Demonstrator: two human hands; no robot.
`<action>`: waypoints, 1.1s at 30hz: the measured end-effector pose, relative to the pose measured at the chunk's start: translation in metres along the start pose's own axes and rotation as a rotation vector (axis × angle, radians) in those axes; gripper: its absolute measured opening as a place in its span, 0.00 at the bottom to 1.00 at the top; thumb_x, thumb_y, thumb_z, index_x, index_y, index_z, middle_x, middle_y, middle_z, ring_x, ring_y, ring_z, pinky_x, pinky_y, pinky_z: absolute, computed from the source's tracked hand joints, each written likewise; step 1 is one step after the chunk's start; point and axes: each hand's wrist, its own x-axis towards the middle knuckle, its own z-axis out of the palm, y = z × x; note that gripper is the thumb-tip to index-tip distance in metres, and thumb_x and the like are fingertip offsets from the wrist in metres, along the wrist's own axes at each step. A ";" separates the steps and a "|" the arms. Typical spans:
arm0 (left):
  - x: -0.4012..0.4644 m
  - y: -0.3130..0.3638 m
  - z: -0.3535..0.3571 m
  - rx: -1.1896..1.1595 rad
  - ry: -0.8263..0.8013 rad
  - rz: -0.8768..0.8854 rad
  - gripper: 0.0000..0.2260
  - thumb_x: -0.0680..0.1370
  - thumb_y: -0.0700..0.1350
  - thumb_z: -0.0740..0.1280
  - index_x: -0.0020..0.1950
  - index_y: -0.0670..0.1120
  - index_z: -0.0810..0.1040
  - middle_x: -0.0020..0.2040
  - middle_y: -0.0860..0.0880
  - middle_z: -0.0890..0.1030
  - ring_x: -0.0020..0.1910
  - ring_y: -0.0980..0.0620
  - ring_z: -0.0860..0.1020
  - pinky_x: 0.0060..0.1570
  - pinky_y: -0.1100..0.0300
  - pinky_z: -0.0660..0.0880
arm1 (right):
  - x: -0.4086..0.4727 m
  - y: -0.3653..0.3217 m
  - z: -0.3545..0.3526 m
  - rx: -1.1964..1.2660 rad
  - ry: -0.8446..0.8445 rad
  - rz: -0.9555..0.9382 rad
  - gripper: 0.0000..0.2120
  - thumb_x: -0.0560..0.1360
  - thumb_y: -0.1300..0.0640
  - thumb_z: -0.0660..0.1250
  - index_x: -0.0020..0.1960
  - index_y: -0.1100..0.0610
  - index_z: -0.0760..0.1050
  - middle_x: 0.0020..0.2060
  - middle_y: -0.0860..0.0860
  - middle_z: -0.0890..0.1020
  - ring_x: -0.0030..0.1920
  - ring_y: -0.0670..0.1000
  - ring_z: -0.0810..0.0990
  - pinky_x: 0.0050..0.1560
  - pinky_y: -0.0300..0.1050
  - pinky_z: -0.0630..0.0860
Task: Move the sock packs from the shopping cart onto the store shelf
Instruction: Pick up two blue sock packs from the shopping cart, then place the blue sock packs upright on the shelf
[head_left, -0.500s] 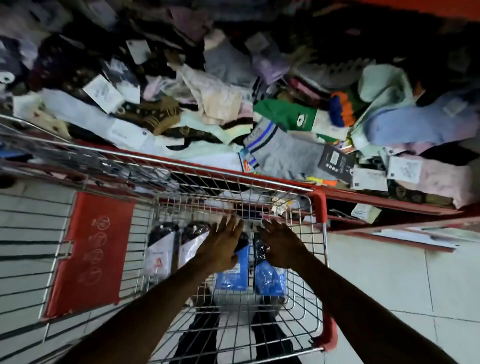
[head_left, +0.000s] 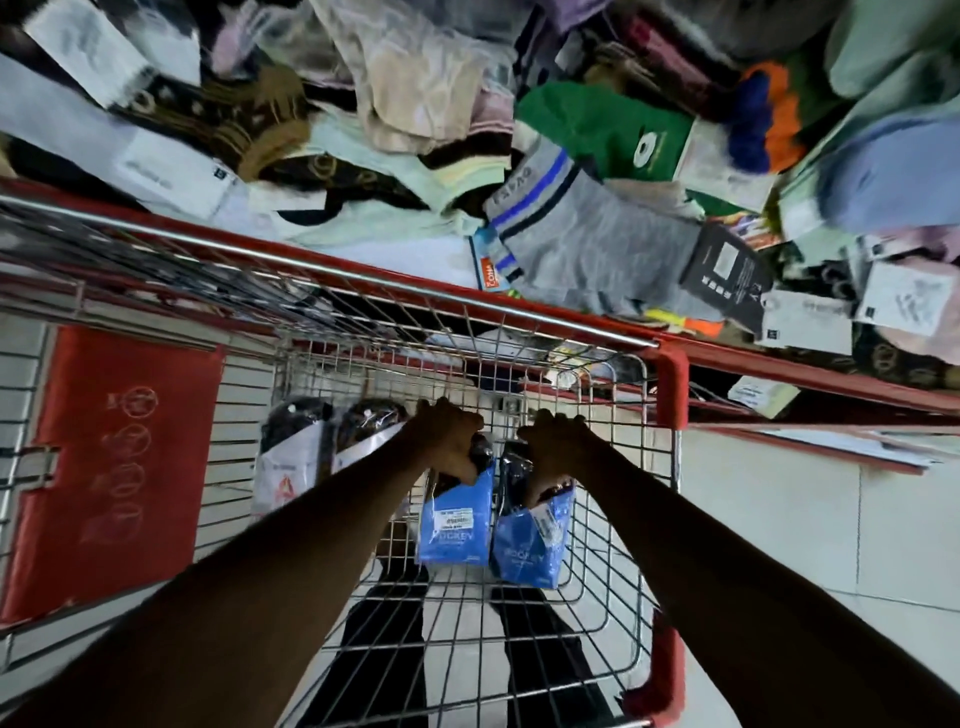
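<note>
Nearest the camera, two bare forearms are reaching down into the shopping cart (head_left: 670, 384), a wire basket w/ red plastic corners. Through the cart's mesh bottom, dark trouser legs (head_left: 384, 654) and pale floor tiles are showing.

The left hand (head_left: 449, 439) is clenching around the dark top of a blue sock pack (head_left: 457, 525), fingers wrapped over it, approx. mid-basket. The right hand (head_left: 558, 447) is gripping the top of a second blue sock pack (head_left: 527, 551) just beside the first, toward the cart's right side. Both blue packs are hanging below the fists, label ends pointing toward the camera, edges nearly touching. Can't tell if their lower ends are resting on the mesh.

Left of the hands, two more packs are lying in the basket: a white-and-black pack (head_left: 288, 462) nearest the left wall and another dark pack (head_left: 363, 431) btw. it and the left wrist, partly hidden by the forearm. Further left, the cart's red seat flap (head_left: 114, 467) is standing flat against the wire.

Beyond the cart's far rim, the store shelf (head_left: 779, 364), red-edged, is carrying a loose heap of socks: a grey sock pair w/ blue stripes (head_left: 587, 244) near the front edge, a green pair (head_left: 602, 124) behind it, brown patterned socks (head_left: 249, 124) toward the left, lavender socks (head_left: 883, 176) at the right.
</note>
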 end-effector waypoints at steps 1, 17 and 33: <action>0.000 0.001 0.000 0.016 -0.012 -0.004 0.32 0.69 0.56 0.78 0.70 0.47 0.74 0.65 0.43 0.81 0.67 0.41 0.75 0.67 0.48 0.70 | -0.001 0.000 -0.001 -0.006 -0.013 -0.001 0.43 0.61 0.37 0.80 0.69 0.55 0.72 0.68 0.59 0.70 0.69 0.60 0.70 0.70 0.61 0.69; -0.115 0.011 0.019 -0.129 0.227 0.160 0.24 0.68 0.48 0.77 0.61 0.48 0.74 0.55 0.49 0.83 0.54 0.49 0.82 0.50 0.62 0.77 | -0.106 -0.019 -0.006 0.287 0.326 -0.081 0.36 0.59 0.47 0.82 0.61 0.57 0.72 0.56 0.56 0.81 0.58 0.58 0.79 0.53 0.46 0.74; -0.368 0.064 -0.216 0.145 0.842 0.125 0.24 0.68 0.56 0.75 0.62 0.55 0.76 0.45 0.56 0.84 0.40 0.57 0.80 0.33 0.68 0.72 | -0.384 -0.036 -0.193 0.076 1.102 -0.090 0.26 0.56 0.41 0.76 0.51 0.50 0.80 0.45 0.51 0.86 0.48 0.57 0.84 0.43 0.47 0.79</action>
